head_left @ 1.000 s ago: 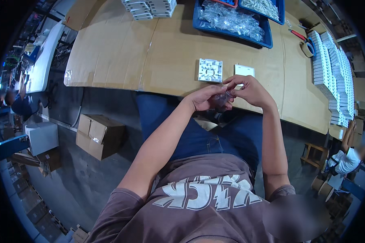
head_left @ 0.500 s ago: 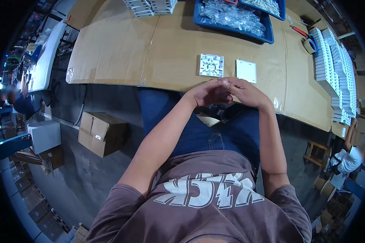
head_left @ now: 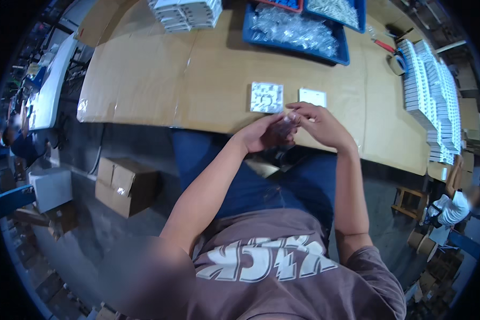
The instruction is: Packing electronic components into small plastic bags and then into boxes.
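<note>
Just in front of the table's near edge, my two hands meet over a small shiny clear plastic packet (head_left: 287, 122). My left hand (head_left: 260, 133) is curled under and around it from the left. From the right, my right hand (head_left: 323, 126) pinches at its upper end with thumb and fingertips. What the packet holds is too small and blurred to make out. Beyond my left fingers lies a square white piece with a grey patterned face (head_left: 266, 97). A plain white square plate (head_left: 312, 97) lies beside it, its near edge partly behind my right hand.
A blue tray of clear plastic packets (head_left: 296, 33) stands at the back, with smaller red (head_left: 290, 4) and blue bins (head_left: 338, 13) against it. White stacks rise at back left (head_left: 186, 15) and right (head_left: 424, 88), near a tape roll (head_left: 397, 65). A carton (head_left: 124, 184) sits on the floor.
My hands have drawn slightly apart and tilted, so the shiny packet between them shows more. The view has shifted, moving the table items slightly left and down in the picture.
</note>
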### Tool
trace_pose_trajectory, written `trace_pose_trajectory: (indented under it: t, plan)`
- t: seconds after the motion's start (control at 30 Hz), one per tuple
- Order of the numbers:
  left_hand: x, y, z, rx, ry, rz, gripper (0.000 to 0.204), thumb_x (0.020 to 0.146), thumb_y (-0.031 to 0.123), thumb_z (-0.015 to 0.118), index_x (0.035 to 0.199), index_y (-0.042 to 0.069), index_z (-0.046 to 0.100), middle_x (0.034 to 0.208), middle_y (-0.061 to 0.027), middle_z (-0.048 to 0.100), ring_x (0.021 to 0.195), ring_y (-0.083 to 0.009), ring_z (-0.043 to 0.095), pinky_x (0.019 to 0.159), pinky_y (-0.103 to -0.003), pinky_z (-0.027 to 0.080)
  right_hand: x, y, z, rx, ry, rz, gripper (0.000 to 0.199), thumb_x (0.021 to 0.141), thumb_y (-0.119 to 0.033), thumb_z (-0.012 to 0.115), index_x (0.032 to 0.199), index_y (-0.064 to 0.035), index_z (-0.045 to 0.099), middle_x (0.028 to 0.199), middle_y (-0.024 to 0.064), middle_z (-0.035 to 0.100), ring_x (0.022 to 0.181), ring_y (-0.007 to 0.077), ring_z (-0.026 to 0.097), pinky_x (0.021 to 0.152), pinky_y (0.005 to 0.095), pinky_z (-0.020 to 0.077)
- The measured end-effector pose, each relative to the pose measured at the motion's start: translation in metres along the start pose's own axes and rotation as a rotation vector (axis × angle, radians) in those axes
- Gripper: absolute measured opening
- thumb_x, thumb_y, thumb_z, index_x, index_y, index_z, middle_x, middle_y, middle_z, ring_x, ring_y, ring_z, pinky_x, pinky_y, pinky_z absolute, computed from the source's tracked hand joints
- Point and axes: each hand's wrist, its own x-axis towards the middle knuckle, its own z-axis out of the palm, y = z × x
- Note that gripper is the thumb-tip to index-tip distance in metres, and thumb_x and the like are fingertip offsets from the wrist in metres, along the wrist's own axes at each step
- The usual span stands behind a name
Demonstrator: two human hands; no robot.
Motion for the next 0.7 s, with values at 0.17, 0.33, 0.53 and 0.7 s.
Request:
trace_pose_trajectory:
  t: [0.17,0.33,0.53,0.7]
  plan:
    - [-0.006,0.003,0.007,0.089,0.091,0.0,0.058,0.109,0.047,0.043,0.136,-0.003,0.056,0.112,-0.0078,0.066,0.097,-0.0215,0.065,0.098,-0.043,0.053,0.015,0.017,-0.032,-0.006,0.165,-0.011,0.033,0.103,-0.028,0.063,0.117,0.0019,0.071,0.102,0.0108,0.075,0.094,0.0149,0.067,0.085,0.0321,0.0522]
    - [-0.007,0.004,0.01,0.049,0.018,0.002,0.063,0.108,0.049,0.044,0.14,-0.005,0.052,0.114,-0.0086,0.065,0.097,-0.0228,0.065,0.105,-0.045,0.052,0.069,0.048,-0.092,-0.171,0.408,-0.063,0.025,0.098,-0.02,0.068,0.103,0.0042,0.072,0.088,0.0126,0.074,0.079,0.0148,0.064,0.075,0.0335,0.0515]
    - [0.001,0.005,0.008,0.062,-0.023,-0.013,0.065,0.108,0.05,0.042,0.141,-0.006,0.051,0.118,-0.0102,0.064,0.1,-0.0235,0.065,0.109,-0.047,0.049,0.161,0.059,-0.186,-0.273,0.732,-0.223,0.019,0.09,-0.008,0.065,0.106,-0.0002,0.072,0.09,0.0153,0.075,0.087,0.026,0.073,0.076,0.0352,0.0542]
    - [-0.003,0.006,-0.002,0.05,-0.046,-0.021,0.063,0.108,0.049,0.042,0.141,-0.004,0.051,0.12,-0.0098,0.064,0.102,-0.0227,0.065,0.109,-0.047,0.05,0.213,0.021,-0.223,-0.628,0.932,0.02,0.021,0.092,-0.02,0.066,0.107,-0.0094,0.074,0.101,0.0124,0.076,0.096,0.0306,0.073,0.082,0.0406,0.0559]
